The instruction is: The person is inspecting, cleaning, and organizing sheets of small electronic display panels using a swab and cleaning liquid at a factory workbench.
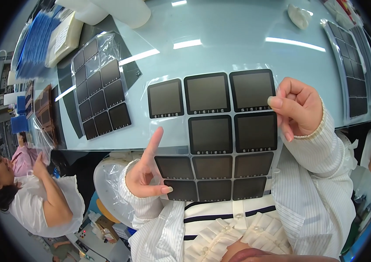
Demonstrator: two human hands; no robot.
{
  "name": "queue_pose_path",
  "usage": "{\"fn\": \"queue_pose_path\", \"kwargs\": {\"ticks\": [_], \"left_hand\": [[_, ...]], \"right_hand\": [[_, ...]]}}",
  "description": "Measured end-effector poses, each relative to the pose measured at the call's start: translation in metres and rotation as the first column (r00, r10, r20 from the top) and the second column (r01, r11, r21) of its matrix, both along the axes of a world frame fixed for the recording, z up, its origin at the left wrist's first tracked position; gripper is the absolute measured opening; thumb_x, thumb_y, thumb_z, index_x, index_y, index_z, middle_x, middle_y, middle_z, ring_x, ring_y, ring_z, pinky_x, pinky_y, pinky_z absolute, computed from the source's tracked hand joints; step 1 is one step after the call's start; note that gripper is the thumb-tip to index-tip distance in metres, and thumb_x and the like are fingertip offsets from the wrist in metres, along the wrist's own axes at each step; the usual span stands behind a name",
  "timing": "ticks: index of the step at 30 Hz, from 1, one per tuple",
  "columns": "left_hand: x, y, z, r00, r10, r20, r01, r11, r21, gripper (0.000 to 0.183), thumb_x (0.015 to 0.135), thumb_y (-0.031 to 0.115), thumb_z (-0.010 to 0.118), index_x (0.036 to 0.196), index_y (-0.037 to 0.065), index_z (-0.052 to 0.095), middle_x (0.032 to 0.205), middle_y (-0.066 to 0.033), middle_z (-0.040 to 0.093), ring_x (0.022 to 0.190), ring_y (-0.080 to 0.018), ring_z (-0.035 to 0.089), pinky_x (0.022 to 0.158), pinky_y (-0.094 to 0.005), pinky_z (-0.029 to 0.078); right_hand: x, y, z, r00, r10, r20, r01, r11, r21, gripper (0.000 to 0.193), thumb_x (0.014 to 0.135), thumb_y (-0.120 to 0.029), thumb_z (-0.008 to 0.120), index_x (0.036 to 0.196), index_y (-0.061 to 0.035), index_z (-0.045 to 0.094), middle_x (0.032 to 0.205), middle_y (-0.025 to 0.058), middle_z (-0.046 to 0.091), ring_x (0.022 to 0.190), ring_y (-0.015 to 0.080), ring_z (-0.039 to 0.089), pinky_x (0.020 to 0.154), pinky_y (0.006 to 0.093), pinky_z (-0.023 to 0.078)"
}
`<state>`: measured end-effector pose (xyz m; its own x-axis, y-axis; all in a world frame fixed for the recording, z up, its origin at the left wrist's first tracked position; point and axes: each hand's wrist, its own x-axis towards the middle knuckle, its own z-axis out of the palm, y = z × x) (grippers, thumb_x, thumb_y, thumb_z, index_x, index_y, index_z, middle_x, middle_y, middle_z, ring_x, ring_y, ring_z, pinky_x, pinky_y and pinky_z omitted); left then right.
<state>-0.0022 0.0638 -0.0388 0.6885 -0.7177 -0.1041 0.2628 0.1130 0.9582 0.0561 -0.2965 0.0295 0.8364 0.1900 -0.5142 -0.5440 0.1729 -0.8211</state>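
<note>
Held up in front of me is a clear plastic pocket sheet (170, 129) with several dark, black-bordered square panels (207, 94) in rows. One pocket at its left side, second row from the top, shows no panel. My left hand (144, 174) grips the lower left edge, thumb on the front face. Its index finger stretches up beside that see-through pocket; whether the finger is in front or behind I cannot tell. My right hand (301, 107) pinches the upper right edge, thumb over the corner panel's edge.
A similar filled sheet (98, 94) lies on the glass-topped table (220, 48) to the left. More sheets (349, 65) are stacked at right. Blue sheets (36, 41) and a pale pack (64, 39) stand back left. A person in white (47, 201) sits at left.
</note>
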Motion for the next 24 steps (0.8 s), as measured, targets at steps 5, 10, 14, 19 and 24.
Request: {"fn": "queue_pose_path", "kwargs": {"ticks": [5, 10, 14, 19, 24], "left_hand": [[0.001, -0.008, 0.012, 0.998, 0.058, 0.028, -0.057, 0.998, -0.031, 0.099, 0.068, -0.002, 0.069, 0.138, -0.013, 0.001, 0.147, -0.0252, -0.016, 0.136, -0.0239, -0.016, 0.08, -0.0157, 0.047], [0.01, -0.007, 0.002, 0.997, 0.002, 0.078, 0.0, 1.0, -0.022, 0.1, 0.067, -0.001, 0.069, 0.139, -0.012, 0.0, 0.147, -0.0231, -0.018, 0.137, -0.0226, -0.015, 0.09, -0.0177, 0.041], [0.005, -0.013, 0.005, 0.994, 0.062, -0.093, -0.076, 0.985, -0.154, 0.106, 0.067, -0.002, 0.068, 0.14, -0.007, -0.008, 0.149, -0.0197, -0.017, 0.139, -0.0218, 0.012, 0.1, -0.0236, 0.031], [0.008, -0.034, 0.025, 0.941, 0.265, -0.211, -0.303, 0.937, -0.175, 0.096, 0.075, -0.003, 0.059, 0.142, -0.004, -0.01, 0.147, -0.0225, 0.013, 0.119, -0.0232, 0.048, 0.101, -0.0293, 0.03], [0.009, -0.037, 0.028, 0.899, 0.327, -0.291, -0.38, 0.914, -0.143, 0.077, 0.083, 0.0, 0.049, 0.144, -0.002, 0.001, 0.125, -0.0222, 0.051, 0.103, -0.0183, 0.058, 0.092, -0.0257, 0.037]], "right_hand": [[0.003, 0.0, -0.004, 0.999, -0.019, 0.044, 0.018, 0.999, 0.026, 0.018, 0.081, -0.008, 0.065, 0.073, -0.0035, 0.05, 0.057, 0.0075, 0.057, 0.031, 0.0095, 0.045, 0.029, 0.0193, 0.032], [0.002, -0.002, -0.007, 0.998, -0.046, 0.049, 0.046, 0.999, 0.002, 0.018, 0.081, -0.008, 0.066, 0.073, -0.0041, 0.049, 0.057, 0.0072, 0.057, 0.03, 0.0093, 0.044, 0.029, 0.019, 0.031], [0.006, 0.0, -0.004, 0.998, -0.063, 0.029, 0.063, 0.998, 0.018, 0.018, 0.081, -0.011, 0.065, 0.074, -0.0038, 0.05, 0.056, 0.0063, 0.056, 0.03, 0.0094, 0.044, 0.03, 0.0195, 0.031], [0.018, -0.005, -0.012, 0.994, -0.101, 0.042, 0.098, 0.992, 0.077, 0.017, 0.082, -0.012, 0.064, 0.077, -0.0028, 0.051, 0.054, 0.0057, 0.055, 0.03, 0.0092, 0.043, 0.033, 0.0195, 0.032], [0.036, -0.004, -0.019, 0.984, -0.139, 0.114, 0.131, 0.988, 0.076, 0.017, 0.083, -0.013, 0.065, 0.083, -0.0027, 0.052, 0.058, 0.0039, 0.053, 0.032, 0.0085, 0.042, 0.035, 0.0193, 0.031]]}}
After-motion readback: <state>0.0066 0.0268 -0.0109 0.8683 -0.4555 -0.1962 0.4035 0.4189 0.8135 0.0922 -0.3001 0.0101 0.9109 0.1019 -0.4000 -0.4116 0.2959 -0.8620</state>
